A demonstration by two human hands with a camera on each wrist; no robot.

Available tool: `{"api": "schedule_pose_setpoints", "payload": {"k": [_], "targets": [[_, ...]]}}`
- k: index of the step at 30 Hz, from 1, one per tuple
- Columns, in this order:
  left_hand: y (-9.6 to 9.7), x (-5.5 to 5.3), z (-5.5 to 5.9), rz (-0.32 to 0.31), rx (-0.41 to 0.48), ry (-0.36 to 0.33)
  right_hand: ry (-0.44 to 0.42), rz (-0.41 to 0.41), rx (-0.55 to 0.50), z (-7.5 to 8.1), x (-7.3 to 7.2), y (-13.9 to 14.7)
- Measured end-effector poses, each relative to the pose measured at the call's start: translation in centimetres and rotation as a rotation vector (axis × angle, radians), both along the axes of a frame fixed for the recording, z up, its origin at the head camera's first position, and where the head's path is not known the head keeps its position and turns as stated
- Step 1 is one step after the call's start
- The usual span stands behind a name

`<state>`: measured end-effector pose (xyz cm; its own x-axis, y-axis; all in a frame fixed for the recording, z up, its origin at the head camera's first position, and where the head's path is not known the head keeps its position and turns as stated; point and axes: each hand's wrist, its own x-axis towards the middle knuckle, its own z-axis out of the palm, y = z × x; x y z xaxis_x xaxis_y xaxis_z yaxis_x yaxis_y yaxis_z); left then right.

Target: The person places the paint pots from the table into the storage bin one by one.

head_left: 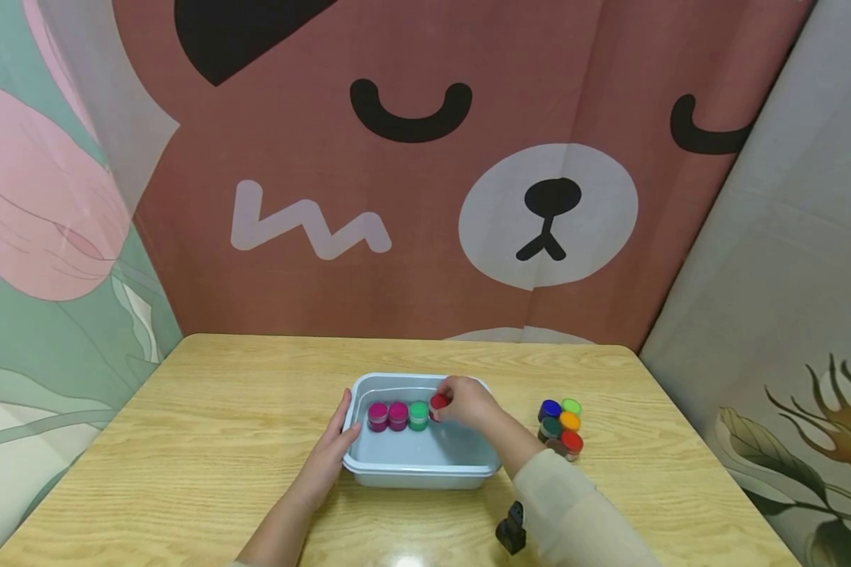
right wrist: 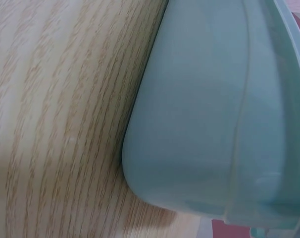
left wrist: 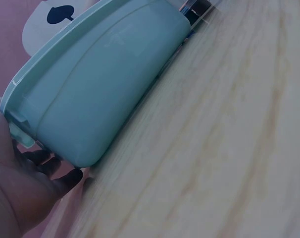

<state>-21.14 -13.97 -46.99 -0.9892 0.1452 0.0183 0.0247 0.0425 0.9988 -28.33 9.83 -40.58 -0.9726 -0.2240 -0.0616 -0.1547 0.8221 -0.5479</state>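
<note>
A light blue plastic tub (head_left: pixel 420 470) stands on the table. My left hand (head_left: pixel 328 449) grips its left end, thumb over the rim; in the left wrist view the left hand's fingers (left wrist: pixel 68 181) curl against the outer wall. Inside the tub, two magenta-lidded paint pots (head_left: pixel 388 416) and a green-lidded pot (head_left: pixel 418 415) stand in a row. My right hand (head_left: pixel 470 403) reaches over the right side and pinches a red-lidded pot (head_left: pixel 438 405) at the right end of that row. The right wrist view shows only the tub's outer wall (right wrist: pixel 189 114), not the hand.
Right of the tub, several more pots (head_left: pixel 570 423) with blue, lime, orange, dark green and red lids stand close together. A small black object (head_left: pixel 511 531) shows beside the right sleeve (head_left: pixel 574 504). A printed curtain (head_left: pixel 411 299) hangs behind the wooden table (head_left: pixel 255 409).
</note>
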Motion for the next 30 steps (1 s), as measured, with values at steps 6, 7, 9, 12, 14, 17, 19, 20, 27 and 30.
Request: {"api": "schedule_pose_setpoints", "payload": {"k": [6, 7, 9, 12, 14, 17, 19, 20, 27, 30], "targets": [[0.0, 0.0, 0.0, 0.002, -0.002, -0.004, 0.020, 0.006, 0.027, -0.2, -0.1, 0.1], [0.1, 0.0, 0.0, 0.002, -0.003, -0.004, 0.018, 0.005, 0.028, -0.2, -0.1, 0.1], [0.1, 0.0, 0.1, 0.002, -0.003, -0.003, 0.007, -0.002, 0.023, -0.2, 0.0, 0.0], [0.1, 0.1, 0.1, -0.004, -0.005, -0.002, 0.001, -0.012, 0.019, -0.1, 0.0, 0.0], [0.1, 0.1, 0.1, -0.009, -0.006, -0.001, 0.001, -0.020, 0.016, 0.0, 0.1, 0.0], [0.1, 0.1, 0.1, -0.015, -0.003, 0.000, 0.009, -0.019, 0.023, 0.0, 0.1, 0.1], [0.1, 0.1, 0.1, -0.013, -0.003, -0.001, 0.007, -0.020, 0.020, -0.1, 0.1, 0.1], [0.1, 0.1, 0.1, -0.011, -0.003, -0.001, 0.005, -0.018, 0.019, -0.1, 0.1, 0.1], [0.1, 0.2, 0.1, -0.012, -0.005, -0.005, -0.060, -0.046, -0.049, 0.3, 0.2, 0.2], [0.1, 0.2, 0.0, -0.014, 0.000, -0.001, -0.057, -0.042, -0.058, 0.8, 0.5, 0.3]]}}
